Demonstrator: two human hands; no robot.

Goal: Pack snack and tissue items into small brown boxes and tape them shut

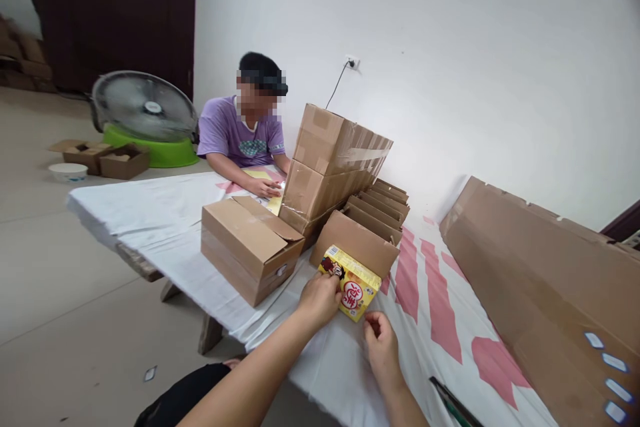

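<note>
A small yellow box (354, 282) with red print lies tilted on the white cloth of the table (150, 207). My left hand (319, 296) grips its left end. My right hand (381, 340) hovers just below the box's lower right corner, fingers curled, touching or nearly touching it. Just behind the yellow box stands a row of small open cardboard cartons (373, 227).
A cardboard box (247, 243) sits left of my hands, with taped boxes (333, 160) stacked behind. Large flat cardboard (550, 280) lies on the right. A person in a purple shirt (243, 137) sits across the table. On the floor are a fan (145, 110), cartons (107, 157), and a bowl (69, 172).
</note>
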